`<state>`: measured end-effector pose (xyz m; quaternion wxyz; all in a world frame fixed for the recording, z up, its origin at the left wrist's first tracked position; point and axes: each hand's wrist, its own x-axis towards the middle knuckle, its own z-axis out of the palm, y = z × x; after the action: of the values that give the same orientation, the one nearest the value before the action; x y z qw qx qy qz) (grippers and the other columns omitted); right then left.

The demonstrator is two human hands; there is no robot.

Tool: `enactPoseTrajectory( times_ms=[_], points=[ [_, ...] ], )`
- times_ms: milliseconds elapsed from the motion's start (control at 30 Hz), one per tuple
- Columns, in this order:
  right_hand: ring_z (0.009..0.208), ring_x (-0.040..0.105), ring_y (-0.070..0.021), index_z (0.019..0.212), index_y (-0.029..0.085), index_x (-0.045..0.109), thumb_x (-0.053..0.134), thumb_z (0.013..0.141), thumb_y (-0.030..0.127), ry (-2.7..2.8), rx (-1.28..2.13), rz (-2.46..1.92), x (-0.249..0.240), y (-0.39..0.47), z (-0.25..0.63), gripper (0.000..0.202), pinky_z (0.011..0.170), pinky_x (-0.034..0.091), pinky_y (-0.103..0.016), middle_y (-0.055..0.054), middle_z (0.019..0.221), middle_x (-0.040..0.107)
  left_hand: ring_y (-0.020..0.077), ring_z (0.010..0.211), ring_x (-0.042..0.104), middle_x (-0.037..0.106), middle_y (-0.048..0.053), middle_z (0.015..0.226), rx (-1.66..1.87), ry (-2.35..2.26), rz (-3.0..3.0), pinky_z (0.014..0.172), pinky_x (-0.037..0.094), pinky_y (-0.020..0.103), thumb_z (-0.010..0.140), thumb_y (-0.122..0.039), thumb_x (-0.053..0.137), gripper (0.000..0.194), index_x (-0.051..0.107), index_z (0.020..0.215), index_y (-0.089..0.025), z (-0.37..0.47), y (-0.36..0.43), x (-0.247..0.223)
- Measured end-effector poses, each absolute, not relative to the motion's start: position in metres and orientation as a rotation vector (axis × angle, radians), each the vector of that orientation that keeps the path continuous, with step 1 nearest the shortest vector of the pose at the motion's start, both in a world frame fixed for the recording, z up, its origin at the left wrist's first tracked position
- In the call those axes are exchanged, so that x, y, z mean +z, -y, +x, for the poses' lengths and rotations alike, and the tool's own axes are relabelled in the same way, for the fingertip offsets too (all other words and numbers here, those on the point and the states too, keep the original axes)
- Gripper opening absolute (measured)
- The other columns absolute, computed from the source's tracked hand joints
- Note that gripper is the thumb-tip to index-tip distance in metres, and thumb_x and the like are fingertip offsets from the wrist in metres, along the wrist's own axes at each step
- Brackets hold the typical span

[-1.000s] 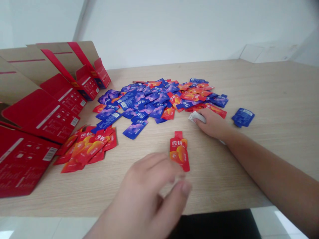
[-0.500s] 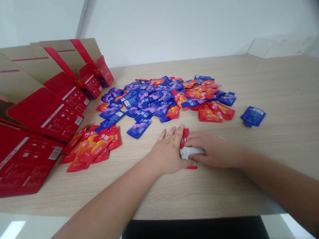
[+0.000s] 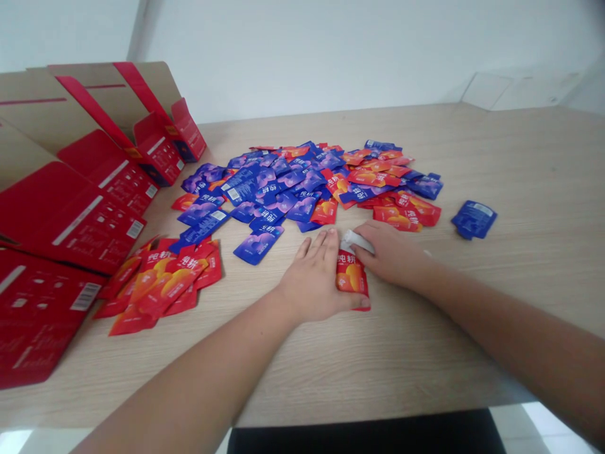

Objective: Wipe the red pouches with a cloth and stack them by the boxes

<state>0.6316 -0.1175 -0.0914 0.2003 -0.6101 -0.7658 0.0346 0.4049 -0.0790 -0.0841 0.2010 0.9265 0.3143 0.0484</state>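
Two hands (image 3: pixel 309 284), one white tool (image 3: pixel 359 243), five boxes (image 3: pixel 94 221), dozens of pouches (image 3: pixel 271 195)

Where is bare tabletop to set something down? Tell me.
Bare tabletop lies right of the mixed pile, beyond the lone blue sachet, and between the forearms, nearer than the red sachet the left hand touches. Crowded: the middle, under that pile, and the left, with boxes and red sachets.

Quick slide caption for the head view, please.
Left hand on a red pouch, right hand holding a white object at the pouch's top, a pile of red and blue pouches beyond.
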Motion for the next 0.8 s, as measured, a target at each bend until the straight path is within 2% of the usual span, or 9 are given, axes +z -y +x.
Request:
enactPoseTrajectory(
  times_ms=[133, 267, 367, 433, 567, 667, 800],
  points=[
    [0.103, 0.070, -0.0324, 0.115, 0.025, 0.066, 0.066, 0.098, 0.035, 1.926, 0.055, -1.676, -0.092, 0.121, 0.635, 0.020, 0.091, 0.058, -0.049, -0.011, 0.113, 0.073, 0.0387, 0.169, 0.005, 0.003, 0.030, 0.178, 0.120, -0.790, 2.534, 0.136, 0.014, 0.055, 0.092, -0.086, 0.057, 0.129, 0.002, 0.172, 0.000, 0.396, 0.075, -0.075],
    [0.098, 0.070, -0.0315, 0.119, 0.025, 0.064, 0.063, 0.101, 0.043, 1.883, 0.129, -1.625, -0.084, 0.131, 0.637, 0.026, 0.086, 0.057, -0.046, -0.011, 0.112, 0.073, 0.0404, 0.168, 0.009, 0.005, 0.028, 0.179, 0.047, -0.730, 2.539, 0.136, 0.016, 0.053, 0.089, -0.084, 0.063, 0.131, 0.005, 0.172, -0.001, 0.392, 0.070, -0.072],
    [0.094, 0.070, -0.0286, 0.113, 0.023, 0.066, 0.058, 0.105, 0.045, 2.089, 0.316, -1.545, -0.074, 0.136, 0.638, 0.025, 0.083, 0.056, -0.042, -0.011, 0.107, 0.073, 0.0397, 0.168, 0.013, 0.010, 0.028, 0.179, 0.058, -0.778, 2.571, 0.136, 0.016, 0.052, 0.088, -0.084, 0.065, 0.131, 0.010, 0.172, -0.001, 0.396, 0.070, -0.078],
    [0.099, 0.070, -0.0283, 0.115, 0.023, 0.067, 0.056, 0.107, 0.045, 2.241, 0.401, -1.433, -0.068, 0.140, 0.637, 0.026, 0.087, 0.056, -0.041, -0.011, 0.111, 0.073, 0.0388, 0.168, 0.014, 0.013, 0.028, 0.179, 0.073, -0.823, 2.577, 0.136, 0.017, 0.051, 0.086, -0.084, 0.066, 0.131, 0.013, 0.172, 0.000, 0.399, 0.070, -0.081],
    [0.113, 0.068, -0.0267, 0.125, 0.025, 0.066, 0.050, 0.110, 0.039, 2.377, 0.470, -1.191, -0.060, 0.151, 0.629, 0.026, 0.098, 0.055, -0.042, -0.011, 0.126, 0.069, 0.0403, 0.168, 0.015, 0.014, 0.026, 0.179, 0.083, -0.837, 2.567, 0.136, 0.019, 0.052, 0.080, -0.087, 0.070, 0.137, 0.015, 0.172, -0.002, 0.400, 0.070, -0.082],
    [0.108, 0.068, -0.0251, 0.116, 0.025, 0.068, 0.051, 0.109, 0.031, 2.445, 0.414, -1.173, -0.060, 0.155, 0.621, 0.020, 0.098, 0.055, -0.042, -0.010, 0.124, 0.070, 0.0398, 0.168, 0.015, 0.014, 0.024, 0.179, 0.066, -0.830, 2.574, 0.136, 0.017, 0.053, 0.082, -0.081, 0.072, 0.133, 0.015, 0.173, -0.003, 0.399, 0.069, -0.081],
    [0.104, 0.068, -0.0260, 0.107, 0.025, 0.072, 0.056, 0.106, 0.026, 2.522, 0.274, -1.251, -0.066, 0.150, 0.615, 0.016, 0.094, 0.056, -0.044, -0.009, 0.118, 0.072, 0.0402, 0.168, 0.012, 0.014, 0.023, 0.180, 0.059, -0.815, 2.574, 0.136, 0.014, 0.057, 0.080, -0.093, 0.065, 0.138, 0.014, 0.174, -0.007, 0.398, 0.070, -0.081]
  ],
)
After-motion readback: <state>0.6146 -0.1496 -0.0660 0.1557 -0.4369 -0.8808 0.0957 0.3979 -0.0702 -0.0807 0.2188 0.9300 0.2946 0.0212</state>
